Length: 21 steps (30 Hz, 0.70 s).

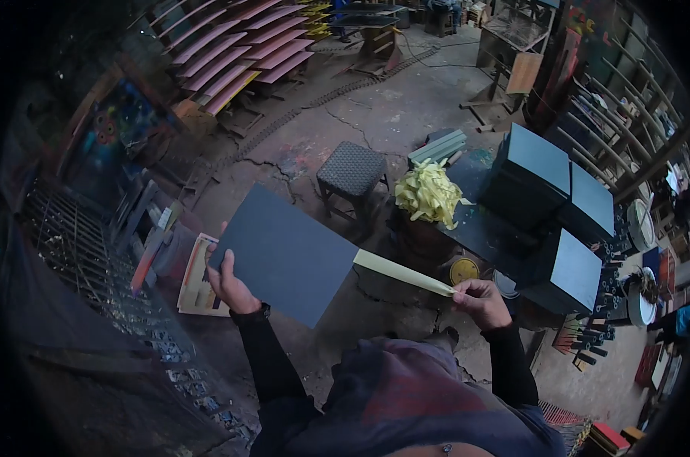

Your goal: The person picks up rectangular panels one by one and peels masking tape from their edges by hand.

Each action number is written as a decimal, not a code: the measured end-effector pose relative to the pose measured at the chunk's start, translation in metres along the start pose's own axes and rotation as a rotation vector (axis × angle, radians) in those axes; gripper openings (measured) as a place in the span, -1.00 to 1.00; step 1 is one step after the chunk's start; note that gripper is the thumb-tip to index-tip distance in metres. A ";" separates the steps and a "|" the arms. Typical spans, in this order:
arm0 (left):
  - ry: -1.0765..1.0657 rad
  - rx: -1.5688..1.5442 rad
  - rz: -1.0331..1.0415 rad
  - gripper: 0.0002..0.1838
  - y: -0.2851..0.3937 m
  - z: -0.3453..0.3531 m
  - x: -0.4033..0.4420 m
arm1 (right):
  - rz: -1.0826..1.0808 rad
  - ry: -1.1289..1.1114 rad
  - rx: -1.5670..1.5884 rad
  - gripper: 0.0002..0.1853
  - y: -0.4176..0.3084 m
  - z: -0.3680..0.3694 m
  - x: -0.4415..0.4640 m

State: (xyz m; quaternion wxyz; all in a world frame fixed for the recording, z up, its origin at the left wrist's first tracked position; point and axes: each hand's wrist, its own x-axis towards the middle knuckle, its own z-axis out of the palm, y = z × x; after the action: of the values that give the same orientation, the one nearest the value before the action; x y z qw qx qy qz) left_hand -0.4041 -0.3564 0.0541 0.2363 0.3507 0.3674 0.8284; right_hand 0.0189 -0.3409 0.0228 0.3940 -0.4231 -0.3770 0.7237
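Note:
A dark grey rectangular sheet (288,255) is held up in front of me, tilted. My left hand (233,282) grips its left edge, fingers partly behind it. From the sheet's right edge a pale yellow strip (402,273) stretches to the right. My right hand (482,301) pinches the far end of this strip between thumb and fingers. Beyond the strip, a heap of similar pale yellow strips (430,192) lies on a dark low table (486,228).
Stacks of dark sheets (533,179) stand on the table's right side. A woven stool (352,167) is ahead. Racks of pink panels (261,42) are at the upper left, with a metal grille (78,251) at left. Yellow-lidded can (463,270) sits below the table edge.

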 end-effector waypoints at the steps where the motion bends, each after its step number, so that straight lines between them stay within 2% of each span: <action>1: 0.024 0.022 -0.008 -0.70 0.002 0.002 0.000 | 0.012 -0.016 -0.013 -0.90 -0.001 -0.002 0.001; 2: 0.051 0.049 -0.014 -0.74 0.003 0.001 0.000 | 0.027 -0.038 -0.025 -0.90 -0.003 -0.002 0.002; 4: 0.042 0.021 -0.013 -0.71 0.002 -0.004 -0.001 | 0.032 -0.049 -0.009 -0.92 -0.008 -0.003 0.003; 6: 0.033 0.120 -0.018 -0.66 0.007 -0.008 -0.003 | 0.083 -0.062 -0.046 -0.92 -0.009 -0.006 0.006; 8: 0.097 0.122 -0.005 -0.65 0.008 -0.017 -0.004 | 0.067 -0.069 -0.045 -0.92 -0.009 -0.017 0.012; 10: 0.273 0.245 0.048 -0.60 0.019 -0.033 -0.004 | 0.047 -0.050 -0.036 -0.92 -0.016 -0.026 0.016; 13: 0.365 0.193 0.047 -0.49 0.040 -0.045 -0.010 | -0.038 0.031 -0.236 -0.88 -0.035 -0.039 0.030; 16: 0.311 0.286 0.049 -0.51 0.047 -0.076 -0.020 | -0.165 0.168 -0.430 -0.79 -0.053 -0.052 0.065; 18: 0.325 0.265 0.041 -0.55 0.049 -0.091 -0.031 | -0.269 0.250 -0.707 -0.76 -0.061 -0.070 0.100; 20: 0.406 0.428 0.091 -0.60 0.048 -0.108 -0.041 | -0.447 0.347 -0.994 -0.74 -0.071 -0.072 0.134; 21: 0.465 0.369 0.099 -0.61 0.051 -0.098 -0.046 | -0.571 0.389 -1.105 -0.76 -0.073 -0.073 0.153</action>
State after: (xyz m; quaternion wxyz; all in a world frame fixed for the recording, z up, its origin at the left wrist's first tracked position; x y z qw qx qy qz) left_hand -0.4547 -0.4615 0.0277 0.0375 0.2060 0.5383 0.8164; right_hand 0.0526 -0.1600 0.0131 0.3562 -0.5697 -0.7130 0.2005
